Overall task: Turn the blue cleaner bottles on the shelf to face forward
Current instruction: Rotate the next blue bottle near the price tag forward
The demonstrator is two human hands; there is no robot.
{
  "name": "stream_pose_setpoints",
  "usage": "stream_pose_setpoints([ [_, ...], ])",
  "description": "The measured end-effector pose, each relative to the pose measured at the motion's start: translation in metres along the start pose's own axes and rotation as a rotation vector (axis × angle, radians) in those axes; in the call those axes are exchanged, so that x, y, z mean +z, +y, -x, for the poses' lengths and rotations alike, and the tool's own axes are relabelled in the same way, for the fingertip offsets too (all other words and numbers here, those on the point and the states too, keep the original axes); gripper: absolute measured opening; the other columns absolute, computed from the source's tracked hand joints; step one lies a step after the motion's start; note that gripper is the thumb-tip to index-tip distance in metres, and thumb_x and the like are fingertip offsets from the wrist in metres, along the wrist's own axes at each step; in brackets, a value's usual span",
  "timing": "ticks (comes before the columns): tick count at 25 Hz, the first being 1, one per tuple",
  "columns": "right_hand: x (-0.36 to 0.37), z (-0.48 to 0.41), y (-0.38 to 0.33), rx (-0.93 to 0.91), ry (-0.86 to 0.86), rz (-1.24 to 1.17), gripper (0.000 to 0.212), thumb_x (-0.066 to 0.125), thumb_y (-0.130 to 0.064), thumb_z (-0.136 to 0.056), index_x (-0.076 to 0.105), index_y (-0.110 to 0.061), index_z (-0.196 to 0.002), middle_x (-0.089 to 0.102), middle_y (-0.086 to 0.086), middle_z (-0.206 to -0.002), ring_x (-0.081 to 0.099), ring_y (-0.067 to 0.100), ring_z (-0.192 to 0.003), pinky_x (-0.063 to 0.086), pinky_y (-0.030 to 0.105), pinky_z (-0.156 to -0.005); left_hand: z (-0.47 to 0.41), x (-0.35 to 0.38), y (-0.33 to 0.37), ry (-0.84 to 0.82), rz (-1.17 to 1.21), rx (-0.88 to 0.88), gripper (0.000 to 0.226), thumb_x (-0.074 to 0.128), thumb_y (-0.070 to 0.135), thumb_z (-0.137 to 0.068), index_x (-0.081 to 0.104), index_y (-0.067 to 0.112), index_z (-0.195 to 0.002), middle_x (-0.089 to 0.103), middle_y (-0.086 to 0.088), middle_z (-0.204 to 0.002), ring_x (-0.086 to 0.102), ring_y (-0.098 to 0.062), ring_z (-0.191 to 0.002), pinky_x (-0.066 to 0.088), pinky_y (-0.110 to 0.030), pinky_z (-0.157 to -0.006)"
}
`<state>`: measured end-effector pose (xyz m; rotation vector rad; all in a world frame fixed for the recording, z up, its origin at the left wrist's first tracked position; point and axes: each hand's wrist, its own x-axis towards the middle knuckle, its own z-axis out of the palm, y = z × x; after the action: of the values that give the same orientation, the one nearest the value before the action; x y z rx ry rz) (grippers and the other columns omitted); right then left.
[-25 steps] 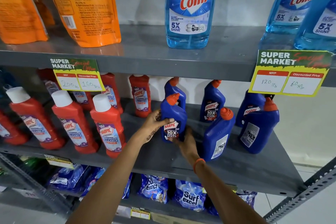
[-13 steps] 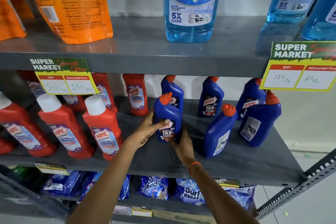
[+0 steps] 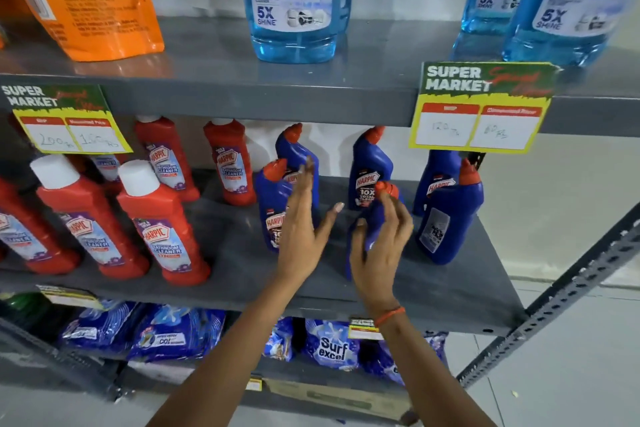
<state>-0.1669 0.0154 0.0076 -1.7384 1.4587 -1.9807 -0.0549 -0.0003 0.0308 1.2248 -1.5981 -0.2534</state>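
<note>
Head view shows my right hand loosely curled round the blue bottle mid-shelf, left hand open beside it; rigid, slick plastic, probably weighty, best gripped at the waist.

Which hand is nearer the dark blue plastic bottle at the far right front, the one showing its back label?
The right hand. It cups the neighbouring bottle just left of that dark blue bottle; the left hand is further left, open.

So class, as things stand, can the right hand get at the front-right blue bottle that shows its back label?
Probably yes: the right hand is wrapping the middle blue bottle, and the back-label bottle stands just right of it, nothing between.
</note>
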Motion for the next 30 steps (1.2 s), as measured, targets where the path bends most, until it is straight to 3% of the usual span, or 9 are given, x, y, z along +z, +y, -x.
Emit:
stream_pose_setpoints([
  [3,-0.026,0.007,0.044,0.179,-0.142,0.057,0.057,0.047,-0.020,-0.083,0.033,-0.007,-0.137,0.032,0.005,-0.135,0.028,0.012,-0.130,0.019,0.010,-0.110,0.016,0.035,0.010,-0.145,0.044,-0.162,0.075,0.059,0.060,-0.073,0.050,0.010,-0.128,0.063,-0.010,-0.126,0.059,-0.021,-0.116,0.047,-0.026,-0.095],
  [7,-0.039,0.019,0.108,0.511,-0.585,-0.040,0.052,0.056,-0.024,-0.076,0.043,-0.009,-0.124,0.054,0.016,-0.126,0.053,0.031,-0.114,0.044,0.045,-0.101,0.016,0.056,0.009,-0.279,-0.021,-0.236,0.070,0.068,0.050,-0.065,0.056,0.006,-0.118,0.069,-0.016,-0.111,0.065,-0.029,-0.101,0.052,-0.042,-0.086],
  [10,-0.047,0.001,0.119,0.674,-0.745,-0.210,0.046,0.071,-0.009,-0.073,0.048,-0.004,-0.113,0.061,0.017,-0.117,0.065,0.017,-0.098,0.054,0.035,-0.088,0.001,0.047,0.006,-0.356,0.088,-0.313,0.049,0.077,0.027,-0.070,0.058,0.008,-0.112,0.069,-0.012,-0.108,0.065,-0.024,-0.100,0.051,-0.044,-0.091],
  [13,-0.056,-0.022,0.114,0.735,-0.852,-0.421,0.055,0.075,0.002,-0.069,0.052,-0.003,-0.119,0.067,0.015,-0.114,0.068,0.012,-0.092,0.057,0.022,-0.078,-0.012,0.033,0.024,-0.464,0.380,-0.417,0.040,0.070,0.006,-0.077,0.057,0.012,-0.114,0.066,-0.004,-0.110,0.065,-0.005,-0.094,0.054,-0.026,-0.090],
  [17,-0.054,-0.024,0.094,0.677,-0.699,-0.489,0.052,0.076,-0.003,-0.071,0.055,-0.016,-0.117,0.067,0.010,-0.114,0.065,0.024,-0.103,0.057,0.026,-0.083,-0.025,0.036,0.038,-0.486,0.607,-0.513,0.059,0.069,0.018,-0.080,0.043,0.022,-0.132,0.059,0.000,-0.126,0.059,-0.012,-0.112,0.049,-0.032,-0.097],
  [20,-0.044,-0.010,0.082,0.528,-0.551,-0.379,0.064,0.069,-0.002,-0.077,0.043,-0.019,-0.133,0.059,0.007,-0.127,0.057,0.017,-0.115,0.048,0.019,-0.094,-0.015,0.062,0.055,-0.210,0.630,-0.603,0.070,0.081,0.021,-0.068,0.043,0.021,-0.126,0.065,0.000,-0.114,0.063,-0.016,-0.103,0.052,-0.035,-0.090],
  [23,-0.037,0.006,0.087,0.359,-0.620,-0.170,0.079,0.068,-0.016,-0.076,0.026,-0.020,-0.143,0.038,0.007,-0.148,0.037,0.019,-0.135,0.035,0.035,-0.111,-0.012,0.072,0.052,0.058,0.531,-0.647,0.044,0.081,0.016,-0.067,0.057,0.015,-0.104,0.069,0.000,-0.090,0.067,-0.018,-0.084,0.054,-0.030,-0.076],
  [26,-0.043,-0.004,0.093,0.504,-0.692,-0.266,0.091,0.076,-0.018,-0.069,0.021,-0.026,-0.142,0.043,0.004,-0.139,0.047,0.016,-0.126,0.046,0.033,-0.102,-0.018,0.060,0.032,-0.038,0.535,-0.582,0.029,0.077,0.007,-0.071,0.063,0.012,-0.095,0.070,0.000,-0.086,0.069,-0.018,-0.080,0.055,-0.026,-0.070],
  [30,-0.050,-0.019,0.104,0.642,-0.723,-0.292,0.067,0.078,-0.001,-0.066,0.041,-0.024,-0.117,0.060,-0.010,-0.104,0.059,0.018,-0.101,0.053,0.021,-0.077,-0.012,0.054,0.011,-0.322,0.565,-0.514,0.038,0.074,0.001,-0.072,0.062,0.001,-0.108,0.071,-0.010,-0.102,0.068,-0.020,-0.094,0.057,-0.027,-0.081],
])
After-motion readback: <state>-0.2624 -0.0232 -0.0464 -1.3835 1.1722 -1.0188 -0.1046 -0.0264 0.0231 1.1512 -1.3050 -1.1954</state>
